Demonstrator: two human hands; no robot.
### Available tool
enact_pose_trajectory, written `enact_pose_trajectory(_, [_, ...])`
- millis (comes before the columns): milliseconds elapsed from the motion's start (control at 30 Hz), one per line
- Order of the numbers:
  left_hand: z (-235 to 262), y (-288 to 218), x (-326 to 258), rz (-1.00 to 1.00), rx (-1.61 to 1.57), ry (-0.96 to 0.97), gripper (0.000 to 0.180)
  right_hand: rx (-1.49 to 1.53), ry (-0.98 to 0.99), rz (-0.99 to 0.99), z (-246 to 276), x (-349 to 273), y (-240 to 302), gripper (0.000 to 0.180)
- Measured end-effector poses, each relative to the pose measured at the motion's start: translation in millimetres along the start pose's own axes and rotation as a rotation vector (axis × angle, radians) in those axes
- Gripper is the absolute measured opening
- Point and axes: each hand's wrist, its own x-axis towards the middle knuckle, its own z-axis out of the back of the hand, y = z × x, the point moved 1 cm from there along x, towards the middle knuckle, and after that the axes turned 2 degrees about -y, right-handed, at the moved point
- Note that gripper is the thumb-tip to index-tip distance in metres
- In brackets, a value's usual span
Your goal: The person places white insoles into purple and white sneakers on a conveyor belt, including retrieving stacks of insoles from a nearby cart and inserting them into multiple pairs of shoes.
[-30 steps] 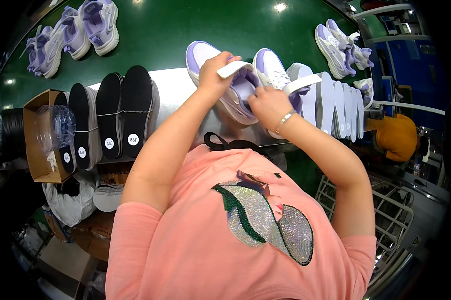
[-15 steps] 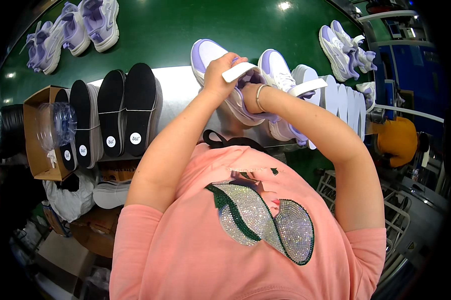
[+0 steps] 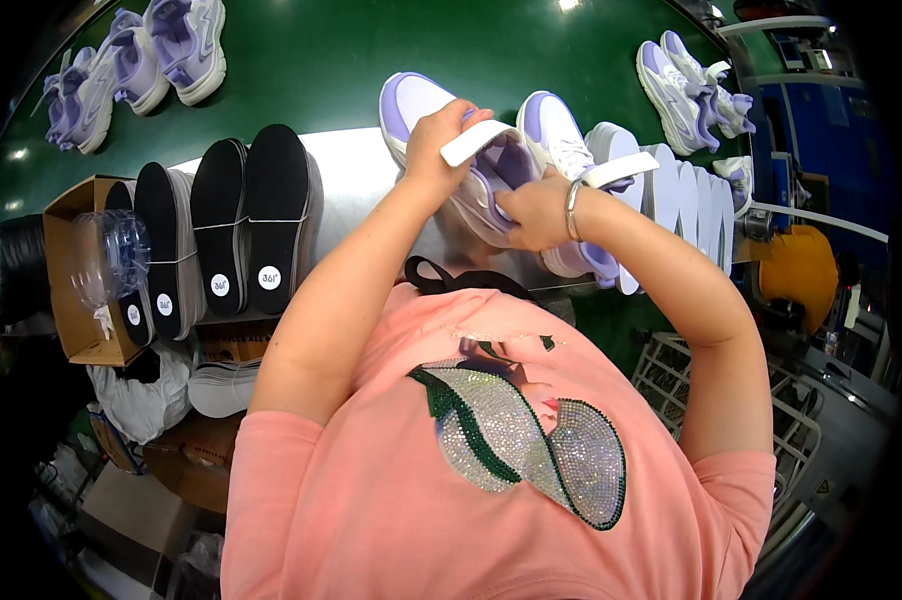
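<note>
The work looks midway: the left hand (image 3: 433,150) grips a white insole (image 3: 479,142) at the mouth of a lilac-and-white shoe (image 3: 471,165), not yet seated inside. The right hand (image 3: 536,212) steadies that shoe from below, another insole (image 3: 619,170) near its wrist. A second shoe (image 3: 563,150) waits alongside, at the table's (image 3: 356,185) far edge.

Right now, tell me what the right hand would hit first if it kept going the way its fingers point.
The right hand points left into the lilac-and-white shoe that the left hand holds; it already touches it, so the shoe comes first, as far as depth shows.
</note>
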Motion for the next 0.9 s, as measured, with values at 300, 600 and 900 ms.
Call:
enact_pose_trajectory(300, [8,-14,-4,-0.094,0.052,0.005,0.025,0.086,-0.145,-0.021,-28,2,-5,0.040])
enact_pose_trajectory(600, [23,-35,-52,-0.693,0.282,-0.224,0.014,0.567,-0.982,-0.150,-63,-107,-40,0.027])
enact_pose_trajectory(900, [48,-29,-22,-0.583,0.235,-0.008,0.017,0.089,-0.951,-0.283,-124,-68,-25,0.018])
